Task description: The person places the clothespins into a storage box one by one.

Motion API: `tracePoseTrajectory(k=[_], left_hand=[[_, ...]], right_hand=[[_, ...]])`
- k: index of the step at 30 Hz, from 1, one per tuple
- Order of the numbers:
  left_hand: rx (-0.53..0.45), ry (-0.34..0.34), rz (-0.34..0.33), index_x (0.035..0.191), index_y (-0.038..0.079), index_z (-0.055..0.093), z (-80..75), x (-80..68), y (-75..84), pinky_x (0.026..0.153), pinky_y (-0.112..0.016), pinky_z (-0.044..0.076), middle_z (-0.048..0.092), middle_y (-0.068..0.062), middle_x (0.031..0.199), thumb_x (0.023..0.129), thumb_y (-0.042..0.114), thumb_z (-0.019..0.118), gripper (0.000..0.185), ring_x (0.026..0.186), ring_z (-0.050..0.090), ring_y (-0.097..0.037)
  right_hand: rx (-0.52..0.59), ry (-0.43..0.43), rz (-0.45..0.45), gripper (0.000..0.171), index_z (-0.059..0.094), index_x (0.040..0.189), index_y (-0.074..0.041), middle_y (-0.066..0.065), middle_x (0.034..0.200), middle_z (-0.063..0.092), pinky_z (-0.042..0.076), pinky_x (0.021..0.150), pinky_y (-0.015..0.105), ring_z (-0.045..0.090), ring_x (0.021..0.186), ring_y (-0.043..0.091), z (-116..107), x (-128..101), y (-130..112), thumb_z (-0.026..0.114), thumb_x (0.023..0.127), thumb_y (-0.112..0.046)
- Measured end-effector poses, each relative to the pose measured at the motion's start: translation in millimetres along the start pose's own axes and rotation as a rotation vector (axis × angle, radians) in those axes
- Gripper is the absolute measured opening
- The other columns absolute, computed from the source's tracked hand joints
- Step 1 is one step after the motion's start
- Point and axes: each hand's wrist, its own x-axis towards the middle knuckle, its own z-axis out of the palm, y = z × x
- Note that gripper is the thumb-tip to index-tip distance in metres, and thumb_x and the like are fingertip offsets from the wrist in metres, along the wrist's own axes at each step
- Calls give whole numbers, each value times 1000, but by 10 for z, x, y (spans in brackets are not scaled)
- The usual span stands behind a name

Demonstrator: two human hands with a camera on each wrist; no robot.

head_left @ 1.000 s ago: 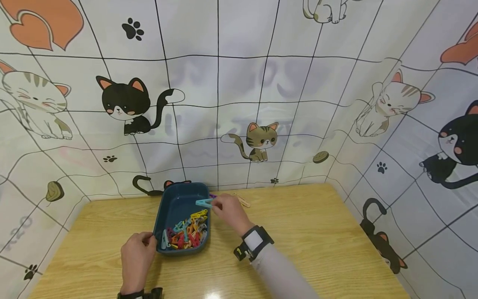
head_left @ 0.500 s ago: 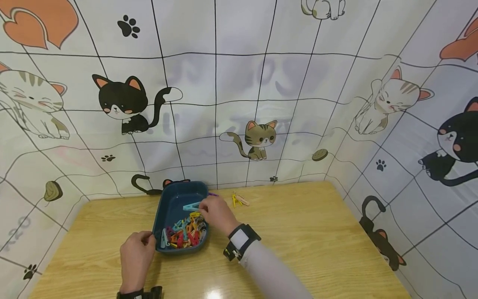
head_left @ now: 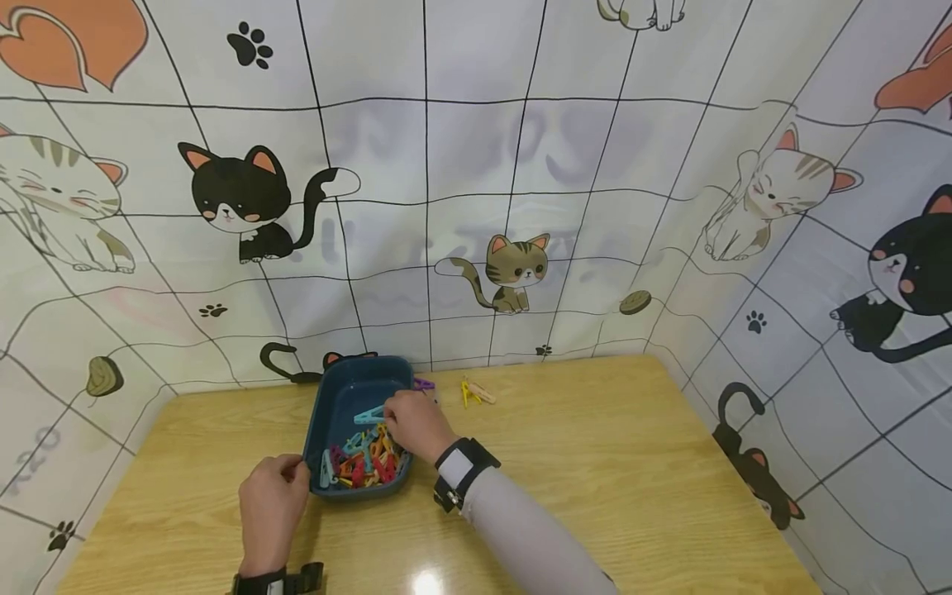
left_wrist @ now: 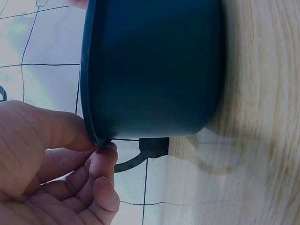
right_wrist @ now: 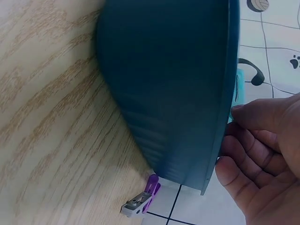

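A dark blue plastic tub [head_left: 338,395] stands on the wooden table, with a heap of coloured clothespins [head_left: 366,463] in its near end. My left hand [head_left: 293,471] pinches the tub's near left rim, thumb inside and fingers [left_wrist: 101,161] curled under the lip of the tub's wall [left_wrist: 150,70]. My right hand [head_left: 390,413] is over the tub's right rim and pinches a teal clothespin [head_left: 369,415] above the heap. In the right wrist view only a sliver of the teal clothespin [right_wrist: 239,91] shows past the tub's wall [right_wrist: 168,84], beside my right hand [right_wrist: 234,122].
A purple clothespin [head_left: 424,384] lies on the table against the tub's far right corner, also visible as the purple clothespin [right_wrist: 143,199] by the wall. A yellow clothespin and a beige one [head_left: 476,392] lie a little further right. Cat-print cloth walls [head_left: 521,207] enclose the table.
My right hand has carried the teal clothespin leftward and down, from above the tub's far right rim to just over the heap. The left hand keeps its hold on the tub.
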Motion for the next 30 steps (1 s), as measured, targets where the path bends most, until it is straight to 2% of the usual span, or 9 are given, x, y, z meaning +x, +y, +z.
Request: tracePoseTrajectory(k=[9, 16, 21, 25, 30], left_hand=[[1, 2, 7, 90, -10, 77, -10, 21, 3, 55, -36, 44, 67, -17, 74, 85, -2, 64, 16, 62, 60, -27], [-2, 13, 36, 89, -10, 77, 2, 13, -8, 58, -45, 49, 68, -19, 75, 85, -2, 64, 16, 63, 62, -30], [-7, 13, 40, 88, -10, 77, 8, 1, -2, 58, -46, 49, 68, -18, 75, 85, -2, 64, 15, 64, 63, -31], [-8, 11, 34, 88, -10, 77, 5, 4, 4, 58, -46, 49, 67, -18, 75, 85, -2, 65, 15, 64, 63, -31], [2, 6, 28, 89, -11, 76, 2, 4, 2, 60, -48, 50, 68, -19, 75, 84, -2, 65, 16, 65, 63, -32]], right_hand=[[-106, -2, -42, 14, 78, 88, -15, -4, 82, 68, 51, 68, 19, 65, 75, 8, 20, 87, -63, 68, 99, -17], [-164, -1, -51, 14, 77, 85, -17, -6, 80, 68, 49, 61, 21, 64, 71, 7, 34, 113, -107, 71, 97, -21], [-187, -4, -37, 13, 77, 86, -20, -7, 81, 68, 47, 58, 23, 63, 71, 6, 72, 118, -129, 72, 96, -23], [-156, -15, -38, 11, 78, 87, -18, -6, 83, 69, 49, 60, 22, 64, 74, 7, 81, 127, -135, 72, 96, -22], [-45, -31, -31, 13, 78, 86, -15, -4, 83, 67, 48, 63, 20, 62, 74, 8, 67, 114, -108, 70, 97, -17]])
